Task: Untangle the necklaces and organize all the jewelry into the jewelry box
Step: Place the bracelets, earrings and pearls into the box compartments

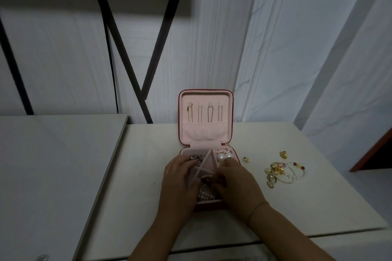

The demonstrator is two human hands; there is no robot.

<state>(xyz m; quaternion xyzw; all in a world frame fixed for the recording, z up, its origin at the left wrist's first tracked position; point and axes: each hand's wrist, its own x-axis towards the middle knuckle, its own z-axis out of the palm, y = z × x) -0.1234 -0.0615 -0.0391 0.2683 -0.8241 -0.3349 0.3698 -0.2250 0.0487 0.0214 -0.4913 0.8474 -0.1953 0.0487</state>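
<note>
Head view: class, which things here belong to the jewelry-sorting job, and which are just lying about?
Job: jewelry box, pearl earrings, pearl strand, hung chains, loose jewelry pile, left hand, right hand.
Lying about: side table, black frame, black cable.

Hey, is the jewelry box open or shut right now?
Open. Its lid stands upright behind the base, showing the pink lining with chains hanging inside.

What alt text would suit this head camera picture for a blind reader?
A left hand and right hand reach into an open pink-lined jewelry box on a white table. Pearl earrings sit in its back right compartment, chains hang in the lid, and loose gold jewelry lies to its right.
</note>
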